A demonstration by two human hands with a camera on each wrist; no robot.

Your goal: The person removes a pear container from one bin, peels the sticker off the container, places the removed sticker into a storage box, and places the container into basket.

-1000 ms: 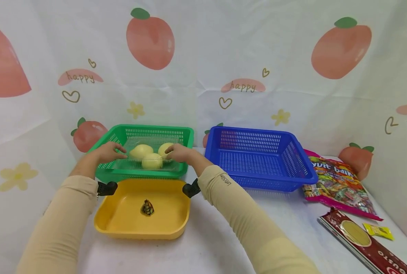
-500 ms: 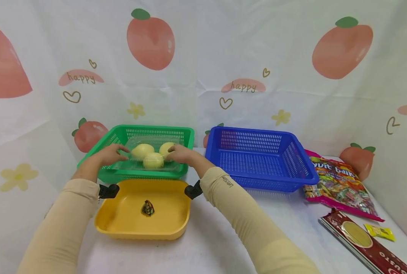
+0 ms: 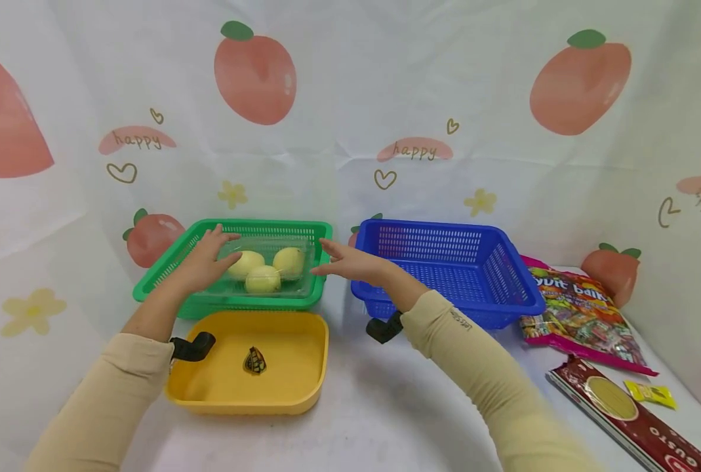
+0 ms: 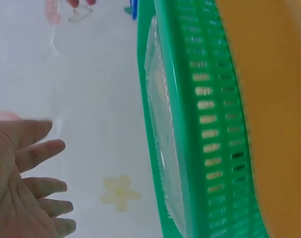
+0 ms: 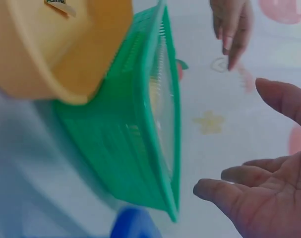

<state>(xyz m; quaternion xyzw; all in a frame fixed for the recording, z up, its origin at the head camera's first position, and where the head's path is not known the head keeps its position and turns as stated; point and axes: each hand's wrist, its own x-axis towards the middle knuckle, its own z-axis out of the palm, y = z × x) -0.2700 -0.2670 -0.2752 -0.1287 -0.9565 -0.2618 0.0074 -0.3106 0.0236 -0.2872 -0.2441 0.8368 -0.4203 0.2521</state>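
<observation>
A clear plastic box (image 3: pixel 295 288) with three pale yellow round fruits (image 3: pixel 263 279) inside it sits in the green basket (image 3: pixel 320 229). My left hand (image 3: pixel 205 259) hovers over the basket's left side, fingers spread and holding nothing. Beyond the basket's right rim, my right hand (image 3: pixel 356 262) hangs between the green basket and the blue basket (image 3: pixel 450 308), its thumb and fingers apart. In the left wrist view the left palm (image 4: pixel 11 193) is bare, away from the basket rim. The right wrist view has the right hand (image 5: pixel 269 193) likewise apart from the basket.
Before the green basket stands a yellow tub (image 3: pixel 226 387) with a small dark-and-gold wrapped piece (image 3: pixel 254 360) in it. To the right lie a candy bag (image 3: pixel 586 314), a dark red packet (image 3: pixel 627 406) and a small yellow wrapper (image 3: pixel 650 394). A printed cloth (image 3: pixel 338 85) hangs behind.
Both hands have come away from the plastic box and spread their fingers. The right hand has moved right, past the basket rim; the left has risen slightly. The box stays in the green basket.
</observation>
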